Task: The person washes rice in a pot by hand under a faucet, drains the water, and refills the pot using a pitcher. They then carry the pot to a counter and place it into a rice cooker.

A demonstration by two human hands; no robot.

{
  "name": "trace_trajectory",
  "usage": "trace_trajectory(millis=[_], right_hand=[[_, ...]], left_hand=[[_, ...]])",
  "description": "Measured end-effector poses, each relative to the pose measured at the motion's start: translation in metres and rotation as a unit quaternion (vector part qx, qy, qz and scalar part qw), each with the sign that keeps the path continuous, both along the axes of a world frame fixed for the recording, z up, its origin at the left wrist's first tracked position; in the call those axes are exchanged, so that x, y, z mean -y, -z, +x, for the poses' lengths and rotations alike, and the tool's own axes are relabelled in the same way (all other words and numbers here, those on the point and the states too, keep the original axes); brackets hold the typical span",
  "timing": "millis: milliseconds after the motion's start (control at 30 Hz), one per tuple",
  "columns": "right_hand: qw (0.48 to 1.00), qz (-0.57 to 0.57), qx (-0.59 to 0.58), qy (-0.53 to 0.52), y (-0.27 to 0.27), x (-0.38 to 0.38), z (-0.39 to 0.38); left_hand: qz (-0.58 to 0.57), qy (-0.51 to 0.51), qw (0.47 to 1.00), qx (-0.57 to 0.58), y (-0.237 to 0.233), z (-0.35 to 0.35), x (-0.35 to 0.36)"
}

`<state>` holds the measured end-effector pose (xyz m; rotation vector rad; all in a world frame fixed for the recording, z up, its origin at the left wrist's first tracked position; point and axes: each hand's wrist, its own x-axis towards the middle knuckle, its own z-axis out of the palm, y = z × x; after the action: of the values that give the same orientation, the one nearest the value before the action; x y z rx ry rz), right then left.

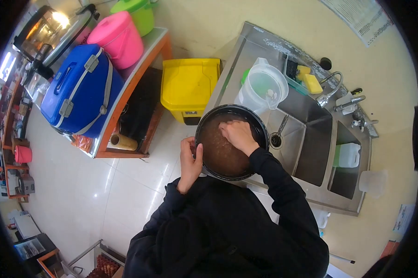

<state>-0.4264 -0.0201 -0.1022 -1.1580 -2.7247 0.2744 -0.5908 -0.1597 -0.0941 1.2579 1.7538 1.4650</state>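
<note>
A round black pot [263, 123] sits at the left edge of the sink, close to my body. It holds a brownish, grainy-looking mass [220, 155] with a wet surface. My left hand [190, 163] grips the pot at its left side, thumb raised near the rim and fingers curled against the wall. Inside the pot is my right hand [239, 136], its fingers bent and the tips down at the brown contents. What those fingertips hold, if anything, is hidden.
A clear plastic pitcher [264, 85] stands behind the pot. Right of it lie yellow sponges [312, 83] in a tray, a tap [332, 95] and the steel sink basin [294, 139]. At left are a yellow bin [190, 83], a blue cooler [81, 88] and a pink bucket [118, 39].
</note>
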Motion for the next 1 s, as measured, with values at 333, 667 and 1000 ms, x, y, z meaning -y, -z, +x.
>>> trace_trajectory(millis=[333, 667, 1000], right_hand=[[0.817, -0.325, -0.47, 0.083, -0.015, 0.01, 0.017], [0.733, -0.46, -0.463, 0.193, -0.1, 0.045, 0.036], [0.723, -0.412, -0.51, 0.218, -0.094, 0.044, 0.055]], left_hand=[[-0.01, 0.003, 1.0, 0.019, 0.0, 0.0, -0.002], [-0.019, 0.015, 0.999, 0.021, 0.004, 0.0, -0.002], [-0.026, 0.015, 0.999, 0.02, -0.005, 0.002, -0.001]])
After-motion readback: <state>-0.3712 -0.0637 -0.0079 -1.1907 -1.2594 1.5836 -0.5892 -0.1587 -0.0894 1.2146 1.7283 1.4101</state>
